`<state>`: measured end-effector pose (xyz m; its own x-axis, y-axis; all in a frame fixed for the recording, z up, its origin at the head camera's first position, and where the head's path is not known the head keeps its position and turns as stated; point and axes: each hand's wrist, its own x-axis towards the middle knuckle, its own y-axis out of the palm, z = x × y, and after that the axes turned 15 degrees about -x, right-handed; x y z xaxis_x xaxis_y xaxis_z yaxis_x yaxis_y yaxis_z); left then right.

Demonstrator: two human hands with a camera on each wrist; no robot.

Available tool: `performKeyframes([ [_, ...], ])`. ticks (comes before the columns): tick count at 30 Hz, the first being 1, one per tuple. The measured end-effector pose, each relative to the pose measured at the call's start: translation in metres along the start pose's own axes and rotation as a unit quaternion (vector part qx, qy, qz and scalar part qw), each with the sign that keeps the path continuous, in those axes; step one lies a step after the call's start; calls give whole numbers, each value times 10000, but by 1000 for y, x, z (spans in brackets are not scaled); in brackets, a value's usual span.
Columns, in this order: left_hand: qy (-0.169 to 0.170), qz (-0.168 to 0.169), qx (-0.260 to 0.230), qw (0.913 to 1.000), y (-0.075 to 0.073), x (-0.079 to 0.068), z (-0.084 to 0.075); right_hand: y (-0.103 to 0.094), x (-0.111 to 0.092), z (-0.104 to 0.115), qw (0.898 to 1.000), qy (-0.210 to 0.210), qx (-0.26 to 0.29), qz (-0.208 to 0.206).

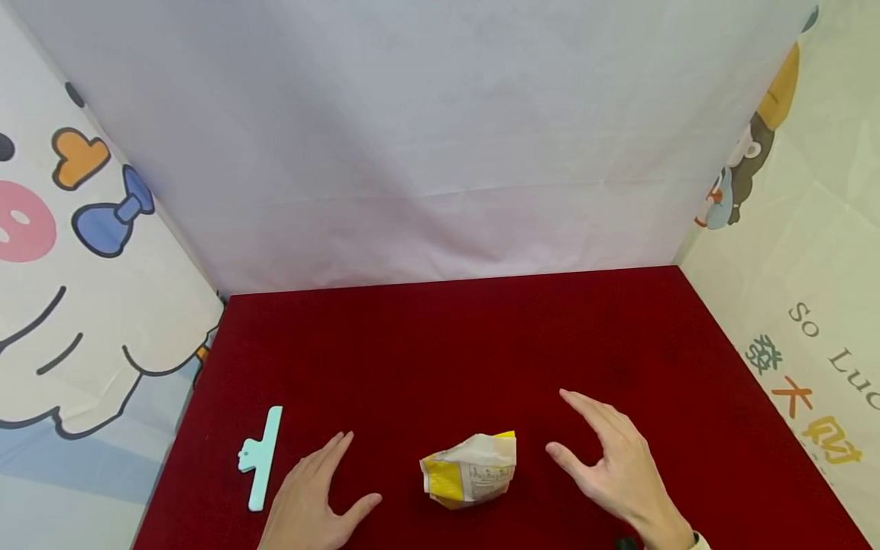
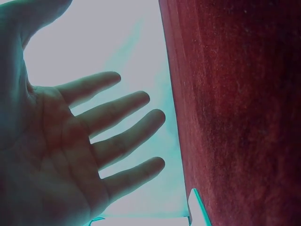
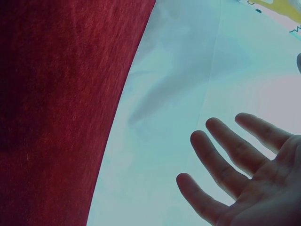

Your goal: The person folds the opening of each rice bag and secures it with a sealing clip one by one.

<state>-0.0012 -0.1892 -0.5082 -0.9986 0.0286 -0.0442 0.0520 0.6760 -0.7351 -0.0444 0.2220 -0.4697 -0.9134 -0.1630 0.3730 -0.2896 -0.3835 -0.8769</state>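
Hands [image 1: 311, 496] [image 1: 620, 467] apart; yellow-white packet [image 1: 473, 470] between, touching neither.

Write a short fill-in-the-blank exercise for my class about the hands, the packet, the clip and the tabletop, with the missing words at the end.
1. The yellow-and-white packet lies ____ the left hand and the right hand.
2. From the person's side, the mint-green clip lies to the ____ of the packet.
3. The tabletop is dark ____.
4. The number of hands gripping the packet is ____.

Missing words: between; left; red; zero.

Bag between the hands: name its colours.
The bag is off-white and yellow with dark print; head view shows best.
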Motion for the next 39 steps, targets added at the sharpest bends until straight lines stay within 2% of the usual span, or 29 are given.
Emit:
performKeyframes([
  [6,-145,173,-36,9997,-1,1,-3,3,1,1,10000,-45,11,-36],
  [17,-106,194,13,9998,3,0,-4,4,2,4,9998,-116,53,-120],
  [25,-267,324,53,9991,0,-3,-6,5,-3,6,9979,-180,520,-351],
  [39,30,92,37,9999,6,-4,-6,8,0,8,9975,-154,625,-304],
])
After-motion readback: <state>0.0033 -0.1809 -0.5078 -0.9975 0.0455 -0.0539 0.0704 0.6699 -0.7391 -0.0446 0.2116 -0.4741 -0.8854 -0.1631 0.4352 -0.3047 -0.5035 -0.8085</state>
